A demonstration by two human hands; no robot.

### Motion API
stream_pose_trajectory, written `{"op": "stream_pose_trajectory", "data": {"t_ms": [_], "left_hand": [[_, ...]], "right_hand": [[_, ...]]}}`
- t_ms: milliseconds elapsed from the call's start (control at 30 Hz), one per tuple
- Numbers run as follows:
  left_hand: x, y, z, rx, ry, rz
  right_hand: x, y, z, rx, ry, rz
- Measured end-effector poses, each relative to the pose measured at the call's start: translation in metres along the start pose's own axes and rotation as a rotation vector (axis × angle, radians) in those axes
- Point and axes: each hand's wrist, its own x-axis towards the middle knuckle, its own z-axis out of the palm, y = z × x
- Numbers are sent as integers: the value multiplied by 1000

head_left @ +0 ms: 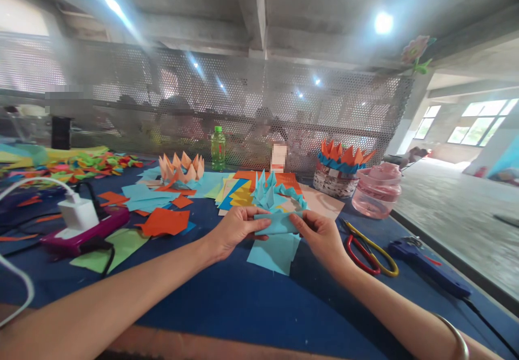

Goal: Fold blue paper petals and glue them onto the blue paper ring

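My left hand (234, 229) and my right hand (320, 233) both pinch a folded light blue paper piece (277, 222) between them, just above the blue table cover (243, 300). Under the hands lie flat light blue paper squares (275, 252). Right behind the hands stands a light blue spiked paper crown (270, 191), partly built.
Scissors with red and yellow handles (367, 249) and a blue glue gun (425, 265) lie to the right. A pink jar (377, 190), a basket with an orange crown (338, 173), a peach crown (181, 168), a green bottle (218, 148), loose coloured papers (164, 221) and a white charger (77, 213) are around.
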Motion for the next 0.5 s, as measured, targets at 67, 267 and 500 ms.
{"op": "stream_pose_trajectory", "data": {"t_ms": [67,267,500], "left_hand": [[-1,1,1,-1,-1,3],[-4,4,5,39,8,32],[-2,-1,3,61,-16,41]], "right_hand": [[0,0,0,-9,8,1],[0,1,0,-19,23,-7],[-3,-2,0,-93,44,-58]]}}
